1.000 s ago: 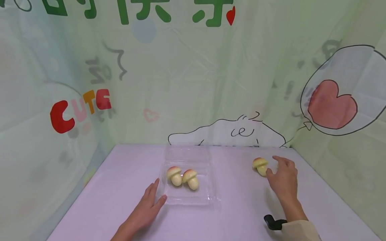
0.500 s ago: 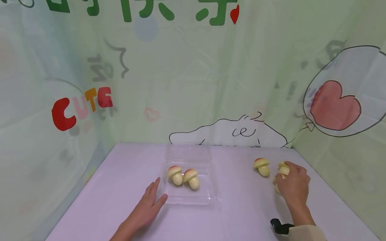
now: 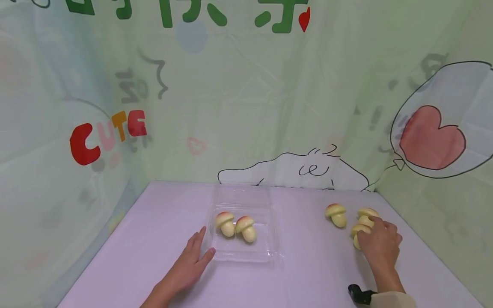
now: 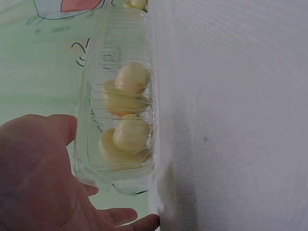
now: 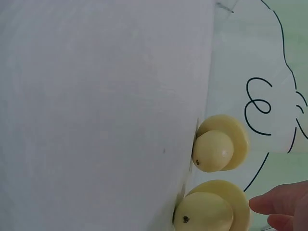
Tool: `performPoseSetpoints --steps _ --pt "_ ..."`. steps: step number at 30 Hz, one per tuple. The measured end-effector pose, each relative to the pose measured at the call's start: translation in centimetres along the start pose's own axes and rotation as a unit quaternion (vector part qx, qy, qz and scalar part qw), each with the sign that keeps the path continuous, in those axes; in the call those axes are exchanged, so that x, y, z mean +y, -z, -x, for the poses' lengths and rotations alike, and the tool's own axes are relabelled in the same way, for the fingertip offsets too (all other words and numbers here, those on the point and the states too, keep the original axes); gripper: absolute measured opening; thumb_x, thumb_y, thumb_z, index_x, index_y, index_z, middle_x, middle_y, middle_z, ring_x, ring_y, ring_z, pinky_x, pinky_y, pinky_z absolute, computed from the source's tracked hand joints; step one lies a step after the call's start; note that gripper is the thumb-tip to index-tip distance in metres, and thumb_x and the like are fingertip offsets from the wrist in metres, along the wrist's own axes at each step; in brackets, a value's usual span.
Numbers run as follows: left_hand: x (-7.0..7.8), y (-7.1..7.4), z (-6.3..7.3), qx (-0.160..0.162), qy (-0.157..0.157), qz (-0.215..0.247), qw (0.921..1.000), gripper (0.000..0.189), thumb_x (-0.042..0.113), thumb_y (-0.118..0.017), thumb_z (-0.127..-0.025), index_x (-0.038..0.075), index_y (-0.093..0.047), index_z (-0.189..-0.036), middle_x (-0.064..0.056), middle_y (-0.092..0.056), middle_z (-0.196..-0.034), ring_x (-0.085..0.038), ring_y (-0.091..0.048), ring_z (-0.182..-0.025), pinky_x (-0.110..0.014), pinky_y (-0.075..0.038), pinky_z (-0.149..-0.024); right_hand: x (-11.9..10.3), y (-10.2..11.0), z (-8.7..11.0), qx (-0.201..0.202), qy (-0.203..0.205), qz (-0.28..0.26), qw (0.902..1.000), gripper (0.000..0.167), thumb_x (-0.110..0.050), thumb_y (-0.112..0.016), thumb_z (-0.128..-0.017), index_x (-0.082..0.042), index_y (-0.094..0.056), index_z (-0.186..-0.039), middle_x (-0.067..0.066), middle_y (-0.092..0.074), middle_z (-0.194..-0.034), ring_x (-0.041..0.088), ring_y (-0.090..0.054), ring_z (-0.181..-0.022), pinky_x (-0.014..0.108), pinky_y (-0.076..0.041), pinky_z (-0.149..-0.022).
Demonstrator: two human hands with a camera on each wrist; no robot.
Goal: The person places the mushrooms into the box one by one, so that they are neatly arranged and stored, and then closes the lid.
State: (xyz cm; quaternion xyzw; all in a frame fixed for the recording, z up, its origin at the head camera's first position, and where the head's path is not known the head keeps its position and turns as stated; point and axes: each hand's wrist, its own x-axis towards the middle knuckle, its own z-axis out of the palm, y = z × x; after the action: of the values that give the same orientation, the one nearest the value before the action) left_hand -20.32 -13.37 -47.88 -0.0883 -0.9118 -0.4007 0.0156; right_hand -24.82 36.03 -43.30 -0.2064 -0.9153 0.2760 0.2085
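Note:
In the head view my right hand (image 3: 381, 244) reaches over two cream-yellow mushroom-shaped pieces at the right. Its thumb lies at the cap of the nearer mushroom (image 3: 358, 233); its bent fingers come close to the farther mushroom (image 3: 367, 213). The right wrist view has the thumb (image 5: 276, 198) at a mushroom's cap edge (image 5: 236, 202); whether it pinches is unclear. My left hand (image 3: 186, 263), fingers extended, rests beside the clear plastic clamshell box (image 3: 231, 254), its thumb at the wall in the left wrist view. Two red-tipped mushrooms (image 3: 246, 229) lie inside the box.
Another mushroom (image 3: 336, 214) lies on the pale table (image 3: 304, 265), left of the right hand. The box's lid (image 3: 242, 196) is folded back toward the rear wall. Printed fabric (image 3: 246, 107) encloses the table at the back and sides. A black wrist piece (image 3: 360, 294) sticks out by the right sleeve.
My right hand has moved rightward, past the lone mushroom to the pair, then slightly back toward me. My left hand and the box have held still while the view shifts a little.

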Motion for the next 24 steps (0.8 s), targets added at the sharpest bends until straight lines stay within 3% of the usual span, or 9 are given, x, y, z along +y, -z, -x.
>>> performPoseSetpoints --steps 10,18,24 --pt "0.1 0.0 -0.1 0.003 0.001 0.005 1.0 0.075 0.046 -0.054 -0.106 0.014 -0.023 -0.166 -0.027 -0.025 -0.167 -0.05 -0.032 -0.151 -0.069 -0.031 -0.117 1.0 -0.3 0.0 -0.022 0.011 0.0 0.9997 0.047 -0.01 -0.052 -0.088 0.01 -0.054 -0.131 0.042 -0.037 -0.136 0.066 -0.035 -0.12 0.07 -0.041 -0.083" --pt "0.4 0.2 0.2 0.005 -0.002 -0.001 1.0 0.075 0.044 -0.054 -0.106 0.01 -0.023 -0.165 -0.03 -0.025 -0.165 -0.052 -0.031 -0.15 -0.07 -0.03 -0.117 1.0 -1.2 0.3 -0.004 0.039 -0.004 0.9992 0.045 -0.007 -0.057 -0.086 0.012 -0.054 -0.127 0.043 -0.044 -0.125 0.066 -0.043 -0.11 0.067 -0.04 -0.083" --pt "0.6 0.2 0.3 0.003 -0.001 0.0 1.0 0.075 0.045 -0.054 -0.106 0.011 -0.023 -0.165 -0.03 -0.025 -0.165 -0.053 -0.032 -0.149 -0.071 -0.03 -0.116 0.9 -1.7 0.4 0.001 0.031 -0.016 0.9994 0.043 -0.005 -0.059 -0.088 0.013 -0.053 -0.127 0.043 -0.044 -0.126 0.062 -0.046 -0.109 0.066 -0.041 -0.083"
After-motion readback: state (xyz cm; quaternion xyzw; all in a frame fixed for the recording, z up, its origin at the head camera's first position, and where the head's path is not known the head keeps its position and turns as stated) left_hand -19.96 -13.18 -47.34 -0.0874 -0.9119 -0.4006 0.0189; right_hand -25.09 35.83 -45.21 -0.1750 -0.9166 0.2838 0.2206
